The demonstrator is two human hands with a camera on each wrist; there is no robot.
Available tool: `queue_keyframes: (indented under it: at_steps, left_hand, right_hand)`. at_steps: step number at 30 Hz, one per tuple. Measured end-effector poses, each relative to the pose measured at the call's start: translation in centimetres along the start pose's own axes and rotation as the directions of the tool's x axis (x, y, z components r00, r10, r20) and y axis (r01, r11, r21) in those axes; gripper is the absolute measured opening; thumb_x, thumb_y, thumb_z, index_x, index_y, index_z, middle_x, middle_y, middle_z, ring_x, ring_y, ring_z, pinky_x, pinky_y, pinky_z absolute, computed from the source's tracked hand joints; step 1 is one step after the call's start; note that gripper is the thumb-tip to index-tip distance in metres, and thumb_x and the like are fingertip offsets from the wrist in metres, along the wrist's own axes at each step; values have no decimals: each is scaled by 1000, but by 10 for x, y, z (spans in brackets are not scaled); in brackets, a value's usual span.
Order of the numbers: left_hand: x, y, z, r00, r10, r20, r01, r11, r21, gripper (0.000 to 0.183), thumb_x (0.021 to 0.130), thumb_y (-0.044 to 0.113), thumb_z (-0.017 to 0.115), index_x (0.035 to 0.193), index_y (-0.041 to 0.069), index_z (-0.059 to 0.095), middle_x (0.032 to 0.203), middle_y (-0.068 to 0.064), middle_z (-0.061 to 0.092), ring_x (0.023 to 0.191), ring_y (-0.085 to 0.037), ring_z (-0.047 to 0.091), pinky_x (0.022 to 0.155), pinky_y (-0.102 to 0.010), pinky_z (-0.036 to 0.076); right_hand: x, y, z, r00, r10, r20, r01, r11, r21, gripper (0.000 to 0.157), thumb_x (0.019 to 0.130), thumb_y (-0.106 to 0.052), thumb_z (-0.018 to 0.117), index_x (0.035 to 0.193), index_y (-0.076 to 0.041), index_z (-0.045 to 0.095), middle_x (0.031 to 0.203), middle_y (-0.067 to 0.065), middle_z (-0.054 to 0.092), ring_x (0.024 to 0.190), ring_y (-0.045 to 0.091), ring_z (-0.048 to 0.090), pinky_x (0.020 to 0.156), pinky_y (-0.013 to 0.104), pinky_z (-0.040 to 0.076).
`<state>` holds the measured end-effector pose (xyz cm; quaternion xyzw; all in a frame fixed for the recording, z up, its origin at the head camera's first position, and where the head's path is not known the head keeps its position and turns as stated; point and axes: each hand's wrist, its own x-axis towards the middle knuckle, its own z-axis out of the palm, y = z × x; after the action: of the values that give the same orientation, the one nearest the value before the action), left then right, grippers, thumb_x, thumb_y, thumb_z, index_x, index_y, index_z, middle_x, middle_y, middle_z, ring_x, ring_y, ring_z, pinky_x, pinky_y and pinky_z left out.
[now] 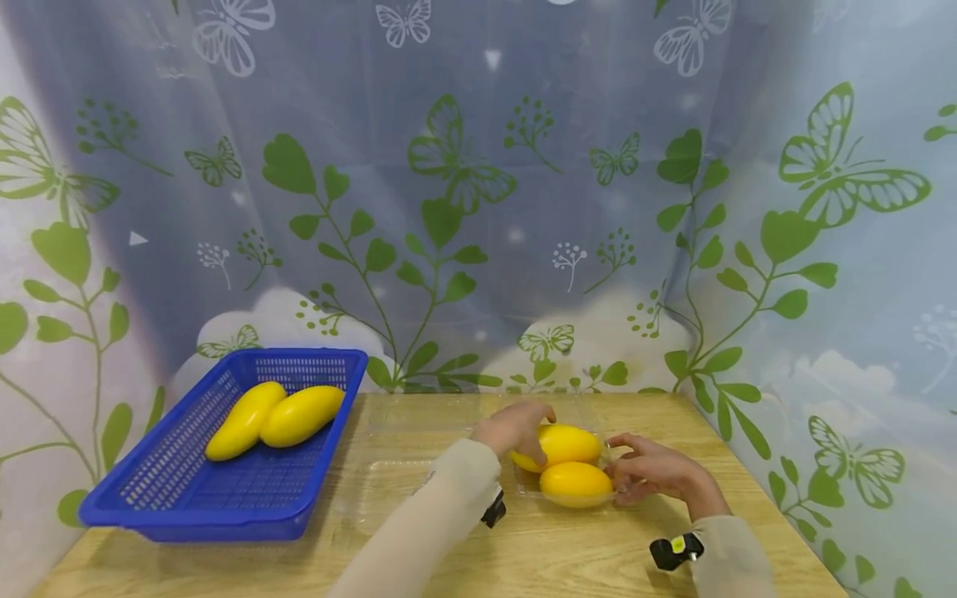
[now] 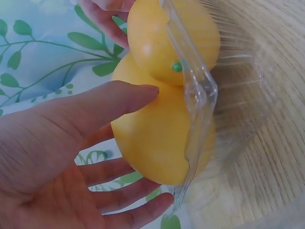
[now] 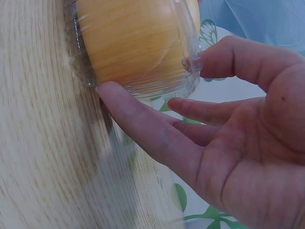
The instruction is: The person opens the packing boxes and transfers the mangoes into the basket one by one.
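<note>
Two yellow mangoes lie side by side in a clear plastic box (image 2: pixel 243 90) on the table: a far mango (image 1: pixel 571 445) and a near mango (image 1: pixel 576 479). My left hand (image 1: pixel 514 430) grips the far mango from its left end, thumb over the top and fingers around its far side. A green stem spot shows on the near mango in the left wrist view. At the box's right end, my right hand (image 1: pixel 658 470) pinches the clear wall, one fingertip low near the table and another at the rim, as the right wrist view shows.
On the left stands a blue basket (image 1: pixel 202 519) holding two more mangoes (image 1: pixel 247 420). Another clear plastic container (image 1: pixel 389 492) lies between basket and left forearm, with more clear plastic (image 1: pixel 419 412) behind it. A patterned curtain (image 1: pixel 478 249) hangs at the wooden table's back edge.
</note>
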<state>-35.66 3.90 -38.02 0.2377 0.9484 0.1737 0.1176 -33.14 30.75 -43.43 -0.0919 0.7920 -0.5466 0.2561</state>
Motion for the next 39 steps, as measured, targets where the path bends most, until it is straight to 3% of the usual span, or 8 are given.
queue_keyframes:
  at_steps: [10,17,22,39]
  left_hand:
    - [2,2,8,999,10,-36,-7,997,82,69,80,22,91,142,21,60,146,0,61,134,-24,57,108,-46,51]
    - [3,0,11,999,15,-46,-10,995,103,67,81,23,90,141,23,60,143,1,62,131,-22,59,106,-45,53]
    - [2,0,10,998,28,-52,-22,995,100,68,80,21,90,141,21,61,142,1,64,128,-21,61,104,-44,54]
    - [3,-5,11,997,51,-55,-44,993,113,67,81,22,90,141,21,61,142,1,64,129,-20,61,104,-39,54]
  right_hand:
    - [0,2,2,1000,10,-26,-11,1000,-12,76,94,-5,56,156,10,14,139,38,50,101,25,69,84,43,64]
    - [-1,-1,3,1000,9,-18,-9,1000,-21,73,97,-8,55,155,11,15,113,20,62,86,21,64,85,42,64]
    - [0,-2,3,1000,3,-10,-4,1000,-24,71,98,-8,54,154,11,15,106,16,62,85,20,64,85,41,64]
    - [0,-2,5,1000,1,-30,-2,1000,-28,77,93,-4,56,155,12,14,135,36,53,101,26,67,87,46,64]
